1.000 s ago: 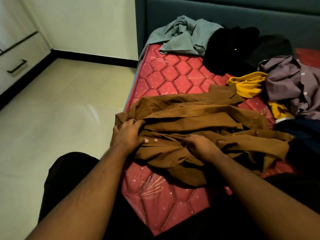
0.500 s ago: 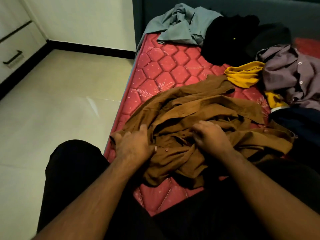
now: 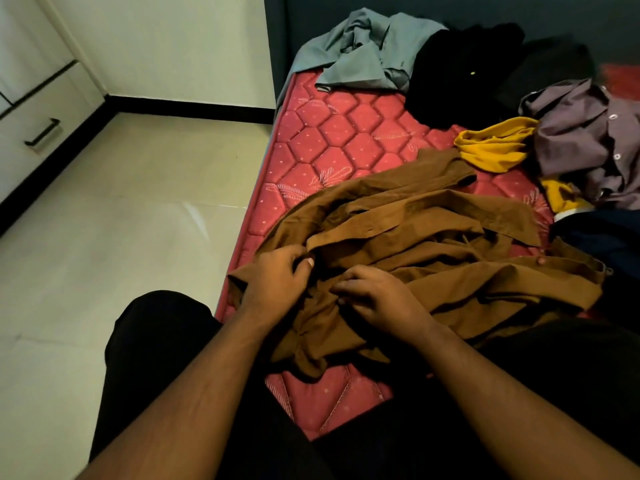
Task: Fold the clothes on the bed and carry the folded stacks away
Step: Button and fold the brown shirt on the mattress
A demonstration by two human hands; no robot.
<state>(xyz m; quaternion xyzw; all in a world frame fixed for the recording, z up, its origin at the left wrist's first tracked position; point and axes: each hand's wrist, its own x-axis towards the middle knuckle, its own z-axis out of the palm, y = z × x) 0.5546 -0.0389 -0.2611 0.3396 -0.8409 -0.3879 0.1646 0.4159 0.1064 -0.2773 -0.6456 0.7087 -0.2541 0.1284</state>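
Observation:
A crumpled brown button shirt [image 3: 426,244] lies bunched on the red quilted mattress [image 3: 346,140] near its left edge. My left hand [image 3: 277,282] grips a fold of the brown shirt at its left side, fingers curled into the cloth. My right hand [image 3: 381,299] lies close beside it, fingers bent and pinching the shirt's middle. Further back lie a grey shirt [image 3: 363,53], a black garment [image 3: 460,64], a yellow garment [image 3: 495,147] and a mauve button shirt [image 3: 585,133].
A dark navy garment [image 3: 602,237] lies at the right edge. The dark headboard [image 3: 450,8] runs along the far side. Pale tiled floor [image 3: 121,220] spreads to the left, with white drawers [image 3: 38,112] by the wall. My black-trousered legs [image 3: 156,358] sit at the mattress edge.
The brown shirt went from spread flat to bunched up. My two hands drew closer together on its near left part, and the view tilted down slightly.

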